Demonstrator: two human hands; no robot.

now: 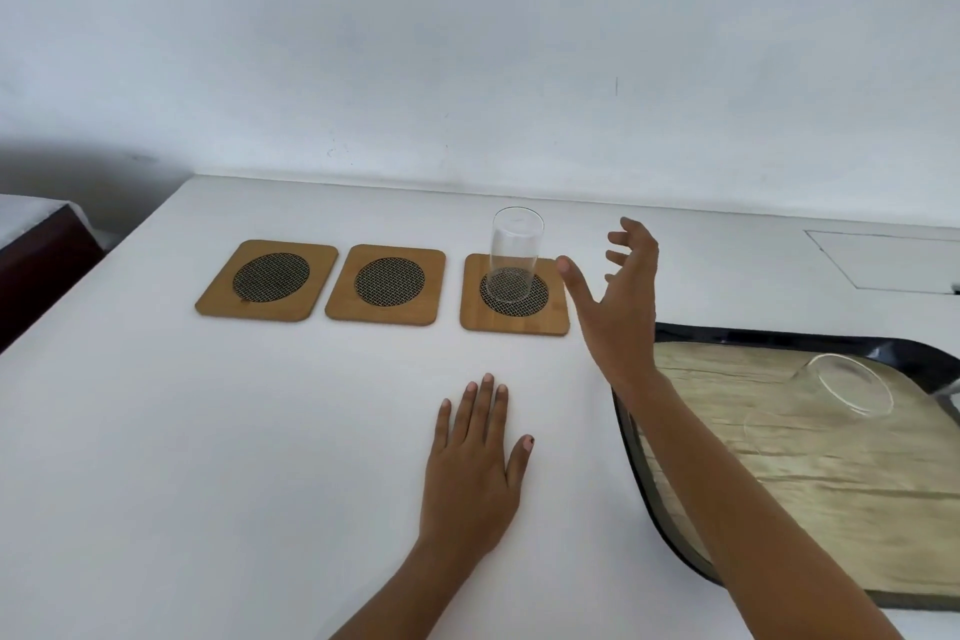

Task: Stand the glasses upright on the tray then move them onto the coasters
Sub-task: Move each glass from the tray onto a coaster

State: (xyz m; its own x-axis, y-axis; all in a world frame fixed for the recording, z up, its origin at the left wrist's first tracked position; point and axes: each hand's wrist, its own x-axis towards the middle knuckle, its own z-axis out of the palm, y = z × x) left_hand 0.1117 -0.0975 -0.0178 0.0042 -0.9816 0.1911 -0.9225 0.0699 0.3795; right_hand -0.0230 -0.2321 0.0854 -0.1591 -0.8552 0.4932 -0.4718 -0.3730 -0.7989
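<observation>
Your left hand [470,457] lies flat on the white table [260,431], palm down, fingers extended, gripping nothing; judge this as a brace that steadies your reach. Your right hand [618,296] is raised just beside the upright glass [514,255], fingers spread wide and empty, apart from the glass wall. That glass stands on the mesh disc of the right coaster [514,296], centred, which keeps its base level. The middle coaster [387,283] and left coaster [267,280] are vacant, set in a row so each receives one glass. On the tray [753,333], at your right, a second glass [841,392] lies tilted on the beige liner, not yet stood upright; a faint outline nearer you may be another glass, but you cannot confirm it. Behind the table rises a plain white wall [467,42]. A dark red furnishing [41,265] borders the left edge.
</observation>
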